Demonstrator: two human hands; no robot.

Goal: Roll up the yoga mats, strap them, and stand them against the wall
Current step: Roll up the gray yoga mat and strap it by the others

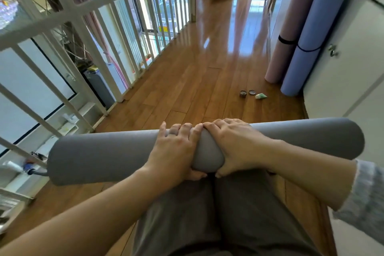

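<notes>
Glossy plank floor [197,81]; left hand [176,149], right hand [234,143] grips curled round smooth grey rolled mat [104,151].

Mat [104,156] across thighs [187,218], railing [91,48] left, two mats [307,37] right (upright)

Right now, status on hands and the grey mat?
Left hand and right hand grip rolled grey mat at its middle, held level. Pink mat, blue mat strapped, upright at right. Tins and tube on floor before them.
</notes>
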